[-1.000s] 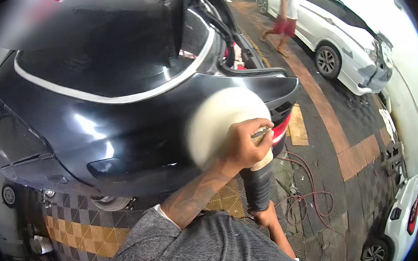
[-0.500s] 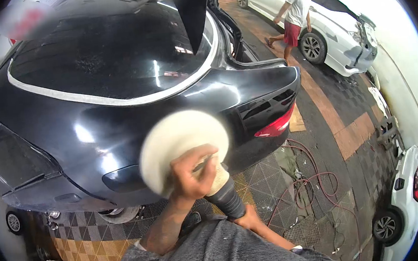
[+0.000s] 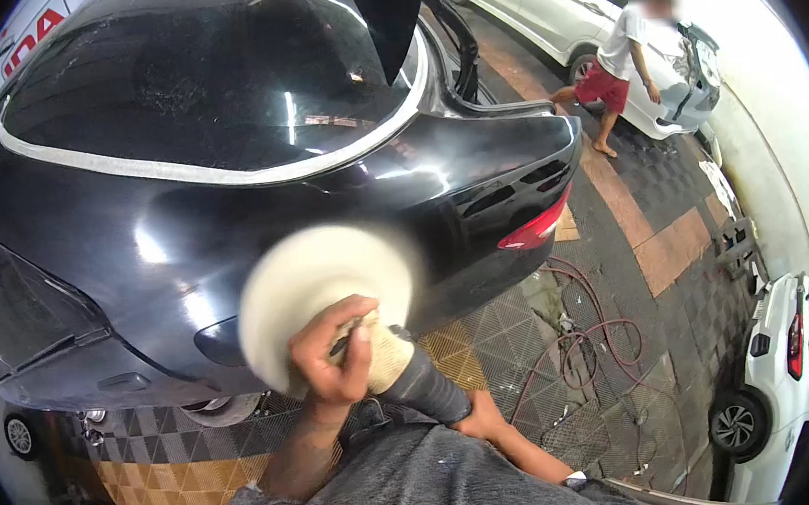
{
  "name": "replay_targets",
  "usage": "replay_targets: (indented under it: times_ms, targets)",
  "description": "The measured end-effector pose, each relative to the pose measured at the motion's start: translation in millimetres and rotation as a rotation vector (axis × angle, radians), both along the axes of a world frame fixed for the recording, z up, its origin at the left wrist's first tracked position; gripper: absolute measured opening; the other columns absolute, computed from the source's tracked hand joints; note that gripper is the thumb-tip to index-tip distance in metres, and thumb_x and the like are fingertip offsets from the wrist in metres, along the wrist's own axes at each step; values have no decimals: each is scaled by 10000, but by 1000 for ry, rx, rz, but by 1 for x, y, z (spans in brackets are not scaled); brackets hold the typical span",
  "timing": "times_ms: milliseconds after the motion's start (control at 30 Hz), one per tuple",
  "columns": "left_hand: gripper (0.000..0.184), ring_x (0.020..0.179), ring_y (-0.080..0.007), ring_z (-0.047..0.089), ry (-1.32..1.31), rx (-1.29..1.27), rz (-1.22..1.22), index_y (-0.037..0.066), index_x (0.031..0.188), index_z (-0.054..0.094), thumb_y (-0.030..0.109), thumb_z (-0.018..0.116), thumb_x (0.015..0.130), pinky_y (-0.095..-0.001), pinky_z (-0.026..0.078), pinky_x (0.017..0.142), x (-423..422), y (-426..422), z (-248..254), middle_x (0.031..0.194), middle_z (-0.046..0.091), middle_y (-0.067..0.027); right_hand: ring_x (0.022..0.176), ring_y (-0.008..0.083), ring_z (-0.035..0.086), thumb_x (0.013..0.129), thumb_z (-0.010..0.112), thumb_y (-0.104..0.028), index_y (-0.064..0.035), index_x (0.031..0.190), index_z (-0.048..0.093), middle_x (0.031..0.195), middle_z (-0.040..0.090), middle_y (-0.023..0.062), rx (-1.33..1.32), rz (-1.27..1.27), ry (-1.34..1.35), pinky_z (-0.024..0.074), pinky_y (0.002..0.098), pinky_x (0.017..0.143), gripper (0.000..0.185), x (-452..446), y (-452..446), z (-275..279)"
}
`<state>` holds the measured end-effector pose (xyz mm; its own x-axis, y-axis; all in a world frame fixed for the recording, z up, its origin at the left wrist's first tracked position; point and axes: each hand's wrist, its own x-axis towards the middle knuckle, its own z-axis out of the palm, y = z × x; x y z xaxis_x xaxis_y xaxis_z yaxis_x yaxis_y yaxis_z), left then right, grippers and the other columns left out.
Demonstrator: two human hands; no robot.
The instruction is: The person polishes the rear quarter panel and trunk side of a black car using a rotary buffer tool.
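A polisher (image 3: 426,382) with a round, cream-coloured pad (image 3: 315,270) rests against the side of a black car (image 3: 161,216), just right of the fuel flap (image 3: 220,343). The pad's edge is blurred. My left hand (image 3: 336,355) is wrapped round the grip at the polisher's head. Further back, my right hand (image 3: 481,417) is closed round the rear end of the dark body. Pale masking tape (image 3: 215,176) borders the rear window (image 3: 188,89). The red tail light (image 3: 535,226) lies right of the pad.
A red hose (image 3: 604,333) lies coiled on the tiled floor. Beyond the car, a person (image 3: 614,66) in a white shirt and red shorts walks beside a white car (image 3: 536,0). Another white car (image 3: 780,383) stands at lower right.
The polisher and both hands have moved left along the black car, away from the tail light. The walking person has advanced to the right along the white car.
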<state>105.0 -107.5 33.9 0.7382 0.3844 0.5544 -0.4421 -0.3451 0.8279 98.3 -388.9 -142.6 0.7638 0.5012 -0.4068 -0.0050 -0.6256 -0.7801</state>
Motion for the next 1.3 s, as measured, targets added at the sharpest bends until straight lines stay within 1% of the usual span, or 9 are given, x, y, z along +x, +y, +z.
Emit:
replay_targets:
  times_ms: [300,400,467,667,800,967,1100,1233,1300]
  targets:
    - [243,884,-261,752,-96,33,-156,-46,999,730,131,627,868,-358,573,836,118,-90,4,937,761,-189,770,218,716,658,866,-254,40,930,729,855,755,137,-116,-283,14,555,374,741,423,41,-79,23]
    - [208,844,-271,755,29,-17,-272,-15,966,738,145,668,854,-350,573,779,141,-110,26,890,753,-185,799,202,715,673,865,-181,18,922,731,880,758,116,12,-394,121,554,367,747,346,52,-79,51]
    - [198,839,-285,755,-53,-1,-261,-11,950,737,146,677,846,-348,572,767,150,-114,23,888,752,-182,802,201,713,674,863,-172,21,929,727,888,757,116,67,-375,46,554,366,749,347,52,-77,38]
    - [228,885,-281,759,-69,67,-195,-38,973,735,131,660,841,-365,587,824,103,-68,26,933,760,-189,805,225,715,652,869,-215,43,948,715,893,756,137,119,-322,-55,553,389,755,422,30,-39,2]
    - [234,902,-283,756,-86,130,-110,-51,982,732,96,632,830,-375,592,847,63,-25,16,950,759,-197,778,227,726,652,818,-206,44,932,721,862,760,149,86,-300,-81,556,386,742,388,13,5,24]
    - [283,893,-291,748,-131,121,-26,-69,1029,707,62,570,819,-387,596,838,8,26,12,972,751,-212,804,262,740,653,783,-261,51,974,728,880,754,210,139,-51,-93,561,400,769,450,17,34,17]
    - [275,904,-295,738,-137,28,45,-68,1031,690,81,548,848,-393,595,827,-20,40,10,973,741,-223,861,304,748,659,794,-288,47,1047,729,928,752,230,-26,99,-78,558,399,798,517,24,42,20]
    - [279,893,-284,738,-123,-33,52,-65,1047,690,87,557,854,-386,595,825,-11,29,7,973,744,-219,873,297,751,648,817,-294,58,1042,724,948,758,221,82,19,-71,560,399,814,537,27,33,40]
    - [277,891,-278,740,-146,41,28,-65,1040,699,77,563,846,-375,594,827,4,19,9,976,747,-213,891,297,752,628,839,-303,53,1039,727,953,761,216,-68,-4,-33,562,398,828,556,33,15,36]
